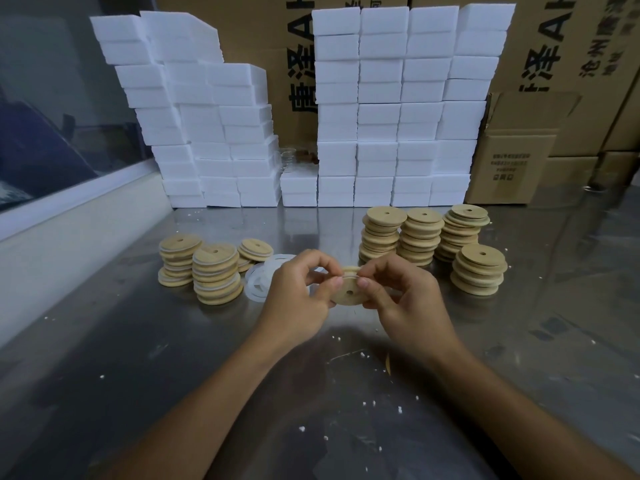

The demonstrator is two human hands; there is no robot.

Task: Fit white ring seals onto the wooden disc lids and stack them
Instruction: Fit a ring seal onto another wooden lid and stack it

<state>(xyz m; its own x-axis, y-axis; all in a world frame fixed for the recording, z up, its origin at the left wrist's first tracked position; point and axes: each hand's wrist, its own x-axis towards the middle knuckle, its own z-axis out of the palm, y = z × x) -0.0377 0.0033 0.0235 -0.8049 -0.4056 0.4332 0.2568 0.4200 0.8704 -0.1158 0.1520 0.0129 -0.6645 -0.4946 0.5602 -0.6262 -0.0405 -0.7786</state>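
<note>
Two hands met at the middle of the frame over one wooden lid (347, 289), held above the steel table (138, 358). My left hand (298, 299) pinched its left edge and my right hand (405, 299) pinched its right edge, thumbs and forefingers at the top rim, where a white seal (341, 276) showed. Loose seals (258, 280) lay just left of my left hand. Three stacks with white rings (214, 271) stood at middle left; four stacks of bare lids (419, 237) stood at middle right. White foam blocks (381, 109) and cardboard boxes (512, 147) filled the top.
</note>
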